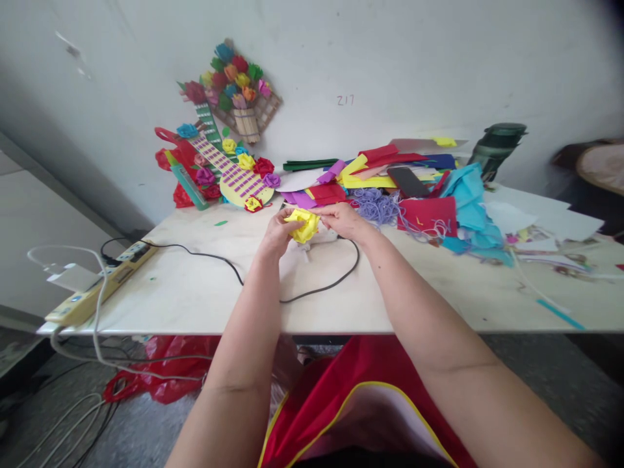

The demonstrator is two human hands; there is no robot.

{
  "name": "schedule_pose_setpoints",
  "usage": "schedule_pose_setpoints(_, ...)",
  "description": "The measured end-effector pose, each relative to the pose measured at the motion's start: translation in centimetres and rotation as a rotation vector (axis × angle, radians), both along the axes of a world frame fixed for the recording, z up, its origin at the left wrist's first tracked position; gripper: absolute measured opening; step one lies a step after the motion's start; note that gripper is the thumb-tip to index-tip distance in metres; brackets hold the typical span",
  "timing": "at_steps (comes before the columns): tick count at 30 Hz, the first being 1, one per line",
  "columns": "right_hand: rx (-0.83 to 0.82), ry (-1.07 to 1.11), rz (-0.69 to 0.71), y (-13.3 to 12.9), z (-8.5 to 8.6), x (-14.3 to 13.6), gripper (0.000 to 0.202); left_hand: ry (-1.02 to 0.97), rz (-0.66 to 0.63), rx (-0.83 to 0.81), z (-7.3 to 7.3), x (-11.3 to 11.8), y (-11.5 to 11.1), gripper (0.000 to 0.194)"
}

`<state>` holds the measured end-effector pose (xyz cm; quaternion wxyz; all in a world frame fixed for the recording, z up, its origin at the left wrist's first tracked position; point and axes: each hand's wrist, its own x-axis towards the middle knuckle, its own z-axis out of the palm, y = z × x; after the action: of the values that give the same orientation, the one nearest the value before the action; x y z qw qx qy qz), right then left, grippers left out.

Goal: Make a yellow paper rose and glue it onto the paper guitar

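A yellow crepe-paper flower (304, 227) is held up over the middle of the table. My left hand (279, 233) pinches it from the left, thumb across the front of the petals. At its upper right edge, the fingers of my right hand (345, 220) are closed on the petals; their tips are partly hidden. Just below and behind the flower lies a white object (316, 247) joined to a black cord (319, 288); my hands cover much of it, so its kind is unclear.
A guitar-shaped craft with paper roses (241, 179) leans at the back left, beside a green glue bottle (188, 182). Coloured paper (375, 166), purple yarn (375, 207), a phone (408, 182) and a dark bottle (496, 149) lie or stand behind. A power strip (104, 286) sits left.
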<state>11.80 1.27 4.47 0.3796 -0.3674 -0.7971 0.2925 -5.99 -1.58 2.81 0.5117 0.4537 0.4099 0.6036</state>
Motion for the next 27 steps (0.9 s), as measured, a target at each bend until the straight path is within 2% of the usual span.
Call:
schedule_pose_setpoints(6, -0.061, 0.031, -0.009, 0.10, -0.15, -0.33, 0.044, 0.008, 0.041, 0.055, -0.01, 0.06, 0.23, 0.045)
schedule_pose_setpoints(15, -0.084, 0.085, 0.010, 0.31, -0.38, -0.45, 0.046, 0.038, 0.028, 0.099, -0.52, -0.32, 0.65, 0.044)
schedule_pose_setpoints(23, -0.082, 0.095, 0.033, 0.03, -0.14, -0.33, 0.045, 0.045, 0.019, 0.096, -0.34, -0.29, 0.46, 0.038)
schedule_pose_setpoints(27, -0.077, 0.090, 0.028, 0.12, -0.13, -0.31, 0.044, 0.058, 0.038, 0.105, -0.21, -0.26, 0.37, 0.044)
